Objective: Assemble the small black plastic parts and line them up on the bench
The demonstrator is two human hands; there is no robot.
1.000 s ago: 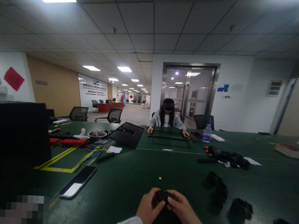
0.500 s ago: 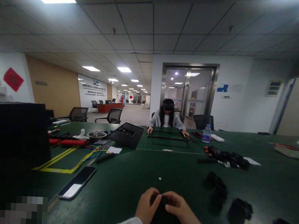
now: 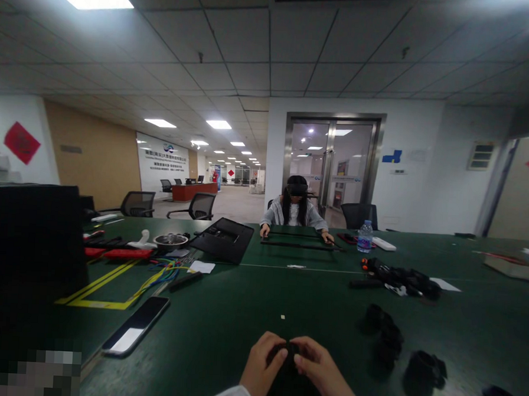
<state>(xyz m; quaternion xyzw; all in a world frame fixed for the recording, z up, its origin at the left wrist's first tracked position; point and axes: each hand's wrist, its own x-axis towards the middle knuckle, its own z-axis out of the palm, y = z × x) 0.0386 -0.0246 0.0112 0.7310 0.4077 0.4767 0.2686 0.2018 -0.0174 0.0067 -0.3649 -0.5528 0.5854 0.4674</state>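
Close to the near edge of the green table, my left hand (image 3: 263, 364) and my right hand (image 3: 320, 369) meet fingertip to fingertip. Between them they pinch a small black part (image 3: 290, 354). My fingers cover much of it, and its dark colour blends into the table, so its exact kind does not show. Thumbs and forefingers of both hands press on it. A tiny pale square piece (image 3: 282, 317) lies just beyond my fingers. To the right of my right hand stand several similar-looking black parts, among them a ring-shaped black piece (image 3: 424, 375).
A phone (image 3: 137, 326) lies at left, near coloured wires (image 3: 165, 274) and a metal bowl (image 3: 170, 240). A black panel (image 3: 224, 239) rests farther back. Across the table (image 3: 242, 291), a person (image 3: 296, 208) holds a dark frame (image 3: 295, 245). A water bottle (image 3: 365, 236) stands at right.
Both hands stay almost in place around the black part, with only slight finger movement. The view has shifted very slightly.
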